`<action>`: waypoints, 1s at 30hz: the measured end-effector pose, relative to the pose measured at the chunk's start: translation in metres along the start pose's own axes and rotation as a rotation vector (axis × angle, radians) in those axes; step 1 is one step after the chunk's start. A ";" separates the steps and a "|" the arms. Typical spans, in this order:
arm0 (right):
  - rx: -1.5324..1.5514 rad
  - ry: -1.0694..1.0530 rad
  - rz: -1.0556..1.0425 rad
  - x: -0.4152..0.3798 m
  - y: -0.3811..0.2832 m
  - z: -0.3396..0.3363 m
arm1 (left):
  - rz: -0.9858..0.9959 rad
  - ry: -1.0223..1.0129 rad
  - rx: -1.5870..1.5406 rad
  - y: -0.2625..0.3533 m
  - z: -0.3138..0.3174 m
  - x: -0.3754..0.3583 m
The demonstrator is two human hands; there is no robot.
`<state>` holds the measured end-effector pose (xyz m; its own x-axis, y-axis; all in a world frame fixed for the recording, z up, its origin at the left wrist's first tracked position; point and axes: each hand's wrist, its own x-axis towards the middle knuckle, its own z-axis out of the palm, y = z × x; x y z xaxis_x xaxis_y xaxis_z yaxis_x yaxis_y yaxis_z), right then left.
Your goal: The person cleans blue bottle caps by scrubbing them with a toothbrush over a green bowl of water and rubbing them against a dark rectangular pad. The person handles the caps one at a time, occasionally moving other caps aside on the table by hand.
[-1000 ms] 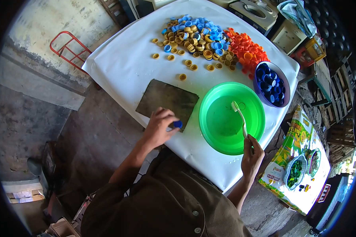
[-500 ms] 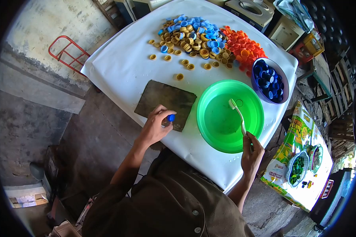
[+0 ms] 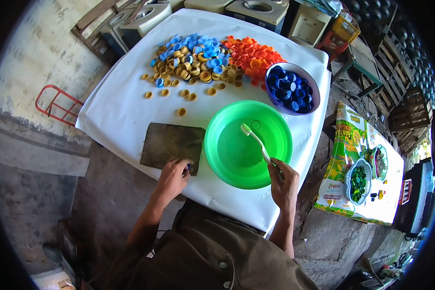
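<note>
My left hand [image 3: 173,180] is closed on a dark blue bottle cap [image 3: 187,167], mostly hidden by my fingers, at the near edge of a dark flat board [image 3: 171,142]. In my right hand [image 3: 284,182] is a white toothbrush [image 3: 262,147], gripped by its handle. Its bristle head hangs over the inside of a green basin [image 3: 210,154], which seems to hold some water and a thin ring. Behind the basin, a purple bowl [image 3: 316,94] is filled with dark blue caps [image 3: 290,87].
Light blue caps [image 3: 198,43], gold caps [image 3: 183,70] and orange caps [image 3: 256,55] lie heaped at the back of the white-covered table [image 3: 116,111]. To the right, a lower table carries a bowl of green caps [image 3: 358,183]. A red metal frame [image 3: 58,104] stands left.
The camera view has shifted, so the table items appear further left. My left hand has turned, and its fingers now cover most of the blue cap. The toothbrush stays over the basin.
</note>
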<state>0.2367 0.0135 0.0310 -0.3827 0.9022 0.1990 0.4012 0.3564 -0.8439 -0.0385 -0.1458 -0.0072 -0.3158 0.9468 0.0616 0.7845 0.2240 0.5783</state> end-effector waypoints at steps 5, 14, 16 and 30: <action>0.006 -0.022 0.042 -0.001 -0.005 -0.003 | -0.116 -0.117 -0.321 0.033 -0.049 0.038; -0.103 -0.003 -0.039 -0.005 -0.006 0.006 | 0.563 0.008 -0.443 0.137 0.018 0.237; -0.118 -0.004 -0.055 -0.006 -0.004 0.007 | 0.627 -0.019 -0.363 0.153 0.056 0.271; -0.076 -0.033 0.030 -0.009 -0.012 0.002 | 0.492 0.289 -0.410 0.076 0.029 0.265</action>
<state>0.2340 0.0002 0.0388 -0.3961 0.9047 0.1571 0.4739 0.3480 -0.8089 -0.0474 0.1289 0.0293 -0.1500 0.8038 0.5757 0.6263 -0.3733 0.6844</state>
